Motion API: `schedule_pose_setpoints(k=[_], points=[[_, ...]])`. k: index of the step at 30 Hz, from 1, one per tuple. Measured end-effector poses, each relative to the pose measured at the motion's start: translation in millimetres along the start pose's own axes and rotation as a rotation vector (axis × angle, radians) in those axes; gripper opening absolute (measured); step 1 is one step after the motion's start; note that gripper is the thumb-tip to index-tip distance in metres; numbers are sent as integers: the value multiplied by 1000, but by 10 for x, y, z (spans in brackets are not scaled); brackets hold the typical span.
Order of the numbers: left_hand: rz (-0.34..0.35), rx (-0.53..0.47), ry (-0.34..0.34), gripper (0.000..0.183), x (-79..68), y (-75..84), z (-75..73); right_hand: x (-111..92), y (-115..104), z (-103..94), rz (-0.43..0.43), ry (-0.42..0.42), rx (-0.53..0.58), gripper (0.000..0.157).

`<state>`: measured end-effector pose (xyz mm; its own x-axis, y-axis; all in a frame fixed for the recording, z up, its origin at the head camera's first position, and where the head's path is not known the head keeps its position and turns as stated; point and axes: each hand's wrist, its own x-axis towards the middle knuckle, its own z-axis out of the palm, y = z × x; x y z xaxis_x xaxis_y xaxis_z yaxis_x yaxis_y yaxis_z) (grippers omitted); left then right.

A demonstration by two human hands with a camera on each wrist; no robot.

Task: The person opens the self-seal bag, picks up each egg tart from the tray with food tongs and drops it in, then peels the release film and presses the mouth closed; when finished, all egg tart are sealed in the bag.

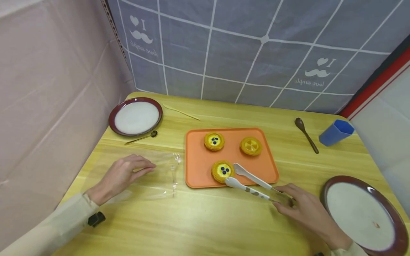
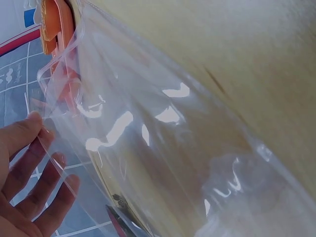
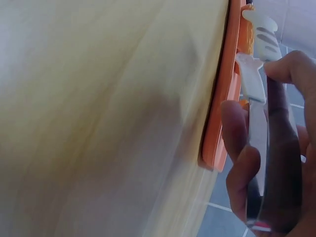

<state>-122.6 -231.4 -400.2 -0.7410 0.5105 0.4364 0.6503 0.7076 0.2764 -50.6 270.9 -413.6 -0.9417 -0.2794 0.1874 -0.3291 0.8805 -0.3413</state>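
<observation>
My left hand (image 1: 125, 174) pinches the edge of a clear plastic bag (image 2: 148, 128) between thumb and forefinger; the other fingers show through the film in the left wrist view. My right hand (image 1: 299, 209) grips a pair of tongs (image 3: 254, 84) with white tips and metal arms. The tong tips are parted beside an egg tart (image 1: 223, 171) topped with blueberries, near the front edge of an orange tray (image 1: 198, 163). On the same tray sit another blueberry tart (image 1: 214, 141) and a tart with orange wedges (image 1: 251, 146). Whether the tips touch the front tart, I cannot tell.
A dark-rimmed plate (image 1: 136, 116) stands at the back left, beside a thin gold utensil (image 1: 182, 113) and a small dark-headed spoon (image 1: 141, 138). To the right are a wooden spoon (image 1: 306, 136), a blue cup (image 1: 336, 132) and a larger plate (image 1: 358, 213).
</observation>
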Motion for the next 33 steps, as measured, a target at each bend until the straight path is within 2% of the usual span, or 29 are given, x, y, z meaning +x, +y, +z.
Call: schedule_pose_setpoints(k=[5, 11, 19, 24, 33], points=[[9, -1, 6, 20, -3, 8, -6, 49, -22, 42, -70, 75, -33, 33], [8, 0, 11, 19, -22, 14, -14, 65, -47, 91, -135, 138, -5, 26], [4, -7, 16, 20, -18, 4, -18, 44, -16, 128, -216, 209, 135, 30], [11, -7, 27, 19, 19, -6, -13, 22, 54, 108, -213, 212, 193, 33], [9, -19, 27, 21, -3, 29, -15, 46, 56, 98, -127, 181, 281, 32]])
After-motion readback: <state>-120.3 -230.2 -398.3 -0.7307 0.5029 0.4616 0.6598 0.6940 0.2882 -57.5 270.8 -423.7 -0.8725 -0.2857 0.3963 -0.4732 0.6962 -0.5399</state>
